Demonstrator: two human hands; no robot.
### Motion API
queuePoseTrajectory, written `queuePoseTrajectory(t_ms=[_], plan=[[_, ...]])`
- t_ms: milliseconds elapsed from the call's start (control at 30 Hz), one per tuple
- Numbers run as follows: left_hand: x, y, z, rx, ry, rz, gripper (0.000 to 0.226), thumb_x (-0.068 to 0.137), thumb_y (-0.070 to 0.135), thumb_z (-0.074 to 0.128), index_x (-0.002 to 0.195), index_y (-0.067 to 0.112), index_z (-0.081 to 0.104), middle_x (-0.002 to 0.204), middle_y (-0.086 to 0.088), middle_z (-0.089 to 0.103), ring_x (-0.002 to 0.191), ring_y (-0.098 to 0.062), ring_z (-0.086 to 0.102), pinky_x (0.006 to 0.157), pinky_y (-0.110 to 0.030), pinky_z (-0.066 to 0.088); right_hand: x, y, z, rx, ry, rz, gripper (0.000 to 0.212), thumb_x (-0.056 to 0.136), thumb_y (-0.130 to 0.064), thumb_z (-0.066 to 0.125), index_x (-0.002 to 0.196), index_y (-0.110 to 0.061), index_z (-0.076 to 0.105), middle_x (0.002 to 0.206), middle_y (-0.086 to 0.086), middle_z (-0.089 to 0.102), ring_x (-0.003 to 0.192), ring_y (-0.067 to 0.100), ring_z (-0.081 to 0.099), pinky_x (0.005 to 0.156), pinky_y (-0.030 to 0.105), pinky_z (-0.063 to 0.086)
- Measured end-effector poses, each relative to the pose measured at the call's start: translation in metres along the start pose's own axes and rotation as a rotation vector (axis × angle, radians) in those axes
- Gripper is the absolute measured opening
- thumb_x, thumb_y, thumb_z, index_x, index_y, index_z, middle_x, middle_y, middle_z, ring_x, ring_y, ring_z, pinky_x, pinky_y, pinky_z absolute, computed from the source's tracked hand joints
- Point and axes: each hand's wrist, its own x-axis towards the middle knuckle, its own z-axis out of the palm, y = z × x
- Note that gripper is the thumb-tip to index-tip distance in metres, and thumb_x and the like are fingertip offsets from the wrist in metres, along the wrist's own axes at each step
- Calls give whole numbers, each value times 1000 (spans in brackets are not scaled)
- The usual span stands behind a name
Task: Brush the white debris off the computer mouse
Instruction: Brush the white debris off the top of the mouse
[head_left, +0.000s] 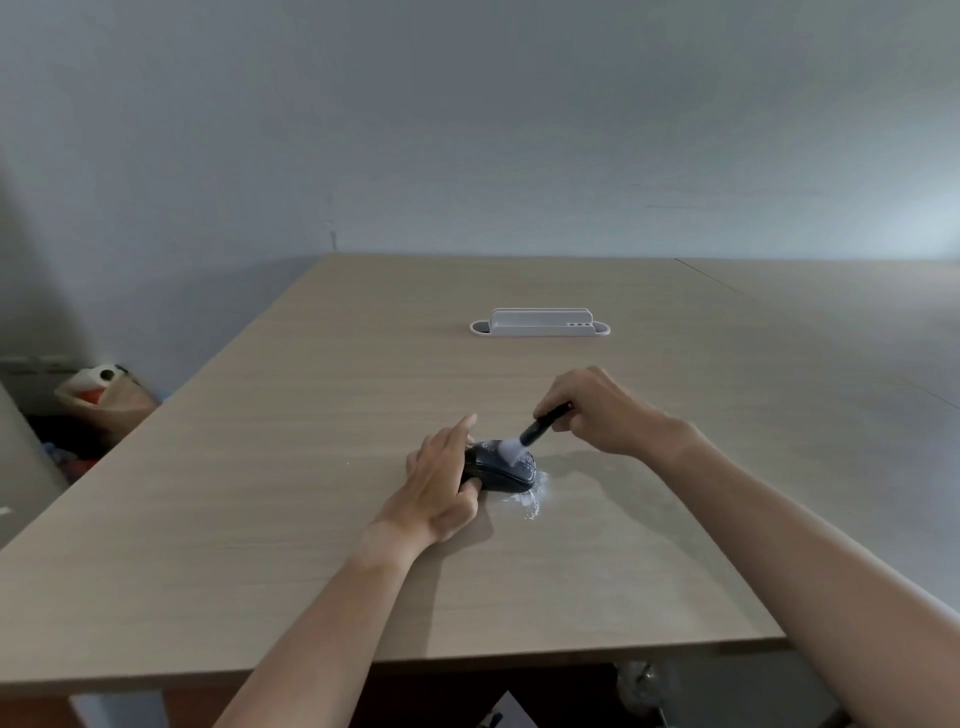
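A black computer mouse (501, 472) lies on the light wooden table (291, 467), speckled with white debris on its top. My left hand (441, 483) grips its left side, thumb at the near edge and index finger stretched forward. My right hand (597, 410) holds a small brush (535, 428) by its black handle. The brush's white bristles press on the top of the mouse. White debris (527, 501) lies scattered on the table at the mouse's near right side.
A white cable tray (540, 325) sits in the table farther back. A seam to a second table runs at the right (810, 332). Bags and clutter (98, 400) stand on the floor to the left of the table.
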Motion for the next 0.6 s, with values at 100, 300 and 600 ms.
queuePoseTrajectory(t_ms=[100, 300, 600], plan=[[0, 1, 0, -7, 5, 2, 80, 72, 23, 43, 148, 20, 21, 135, 0, 42, 129, -20, 32, 107, -34, 15, -3, 4, -4, 68, 108, 49, 27, 77, 1, 69, 97, -16, 76, 90, 1, 72, 86, 20, 62, 79, 35, 50], [0, 0, 1, -7, 20, 25, 74, 73, 20, 47, 144, 26, 25, 132, 5, 44, 126, -19, 34, 105, -34, 19, -3, -10, 14, 130, 142, 60, 26, 80, -6, 70, 104, -16, 74, 97, 5, 71, 90, 20, 60, 82, 35, 49], [0, -3, 2, -6, 15, 19, 82, 74, 19, 47, 150, 21, 15, 132, 1, 44, 127, -20, 34, 108, -34, 15, -11, -10, -10, -266, -13, 18, 40, 78, 4, 56, 102, -22, 73, 103, 2, 69, 98, 27, 63, 72, 31, 44]])
